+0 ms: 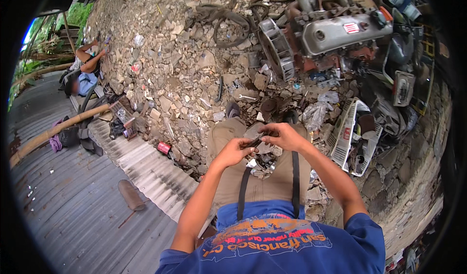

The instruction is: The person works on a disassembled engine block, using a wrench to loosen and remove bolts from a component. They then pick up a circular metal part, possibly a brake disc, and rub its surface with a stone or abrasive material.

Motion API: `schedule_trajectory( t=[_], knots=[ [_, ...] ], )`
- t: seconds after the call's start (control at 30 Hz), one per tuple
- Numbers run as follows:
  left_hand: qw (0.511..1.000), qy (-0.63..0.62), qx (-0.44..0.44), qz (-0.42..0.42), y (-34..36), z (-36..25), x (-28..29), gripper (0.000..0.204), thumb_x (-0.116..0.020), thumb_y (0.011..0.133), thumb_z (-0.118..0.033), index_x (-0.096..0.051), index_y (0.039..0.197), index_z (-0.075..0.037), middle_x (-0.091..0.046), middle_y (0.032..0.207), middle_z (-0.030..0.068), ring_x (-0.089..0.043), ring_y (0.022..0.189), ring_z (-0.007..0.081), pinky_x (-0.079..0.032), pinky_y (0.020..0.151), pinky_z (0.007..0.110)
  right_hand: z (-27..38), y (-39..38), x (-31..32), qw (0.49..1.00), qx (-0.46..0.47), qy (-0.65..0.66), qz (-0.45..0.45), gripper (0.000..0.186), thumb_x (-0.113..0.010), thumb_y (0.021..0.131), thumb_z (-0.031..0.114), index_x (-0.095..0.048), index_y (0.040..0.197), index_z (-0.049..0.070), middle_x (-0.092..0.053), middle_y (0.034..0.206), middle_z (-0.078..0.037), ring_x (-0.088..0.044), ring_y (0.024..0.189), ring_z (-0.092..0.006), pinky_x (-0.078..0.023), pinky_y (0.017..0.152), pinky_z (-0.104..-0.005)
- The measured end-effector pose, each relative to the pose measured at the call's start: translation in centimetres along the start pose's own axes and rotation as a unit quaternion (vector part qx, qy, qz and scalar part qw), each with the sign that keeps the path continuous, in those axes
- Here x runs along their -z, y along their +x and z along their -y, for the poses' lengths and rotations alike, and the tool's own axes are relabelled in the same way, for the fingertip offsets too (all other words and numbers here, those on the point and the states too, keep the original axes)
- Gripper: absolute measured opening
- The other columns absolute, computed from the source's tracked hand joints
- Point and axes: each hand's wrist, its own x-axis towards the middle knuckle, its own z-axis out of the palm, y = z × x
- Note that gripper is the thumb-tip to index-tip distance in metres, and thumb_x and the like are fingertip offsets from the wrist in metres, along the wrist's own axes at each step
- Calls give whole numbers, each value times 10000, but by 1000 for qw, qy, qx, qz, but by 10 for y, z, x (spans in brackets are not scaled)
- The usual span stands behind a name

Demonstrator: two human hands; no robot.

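Both my hands meet over my lap, closed around a small dark metal part (255, 142). My left hand (237, 151) grips its near end between thumb and fingers. My right hand (282, 136) pinches the other end from the right; its fingers look smudged with grime. The part's exact kind is too small to make out. Below my hands, between my legs, lies a cluster of small metal pieces (265, 163). A wrench (247, 98) rests on the stones just ahead of my feet.
An engine (335, 33) stands on the rubble at the far right. Nearer lies a white plastic basket (346, 137) of parts, beside a clear plastic bag (318, 111). A red can (164, 148) sits left, by corrugated sheets (146, 157). Another person (87, 77) crouches at far left.
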Motion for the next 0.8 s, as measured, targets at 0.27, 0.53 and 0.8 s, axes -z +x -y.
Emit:
schedule_trajectory(
  t=[0.27, 0.53, 0.8],
  knots=[
    [995, 26, 4, 100, 197, 72, 111, 260, -600, 957, -101, -636, 1188, 14, -720, 1002, 48, -632, 856, 94, -517, 741, 268, -169, 142, 59, 999, -39, -12, -2, 185, -695, 891, 69, -663, 1047, -24, -706, 805, -87, -655, 720, -113, -522, 661, -291],
    [982, 187, 20, -33, 471, 174, 255, 261, -665, 871, -95, -694, 1101, 24, -733, 940, 86, -666, 754, 154, -555, 695, 331, -391, 353, 100, 978, 13, -150, -141, 161, -667, 888, 64, -623, 1024, -10, -689, 837, -129, -681, 766, -260, -526, 694, -369],
    [871, 417, -178, -191, 581, 228, 304, 268, -681, 798, -78, -693, 1046, 22, -730, 859, 136, -707, 812, 244, -541, 745, 359, -485, 441, 98, 870, 165, -344, -313, 120, -642, 857, 86, -594, 953, 32, -598, 1004, -186, -610, 936, -408, -490, 779, -492]
  ],
)
